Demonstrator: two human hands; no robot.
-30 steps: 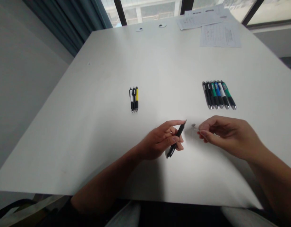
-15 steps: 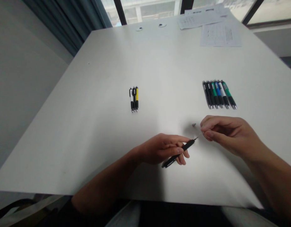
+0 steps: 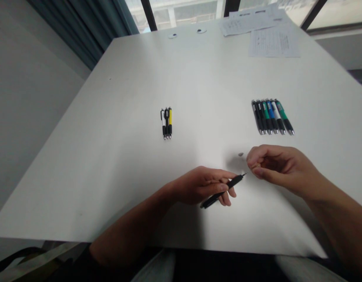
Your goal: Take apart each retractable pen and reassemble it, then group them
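A black pen is held between the thumb and fingers of my left hand, tilted with its front end up to the right. Its front cone is off, and a thin refill tip sticks out. My right hand is closed in a pinch right beside that tip. Whatever its fingertips hold is too small to make out. Just beyond the pinch, a small silvery pen tip cone lies on the white table.
Farther left lie three pens side by side, white, black and yellow. At the right is a row of several pens in black, green, blue and white. Printed papers and two small white pieces lie near the window.
My right hand has shifted slightly left, bringing its fingertips closer to the refill tip. The left hand and its pen have hardly moved.
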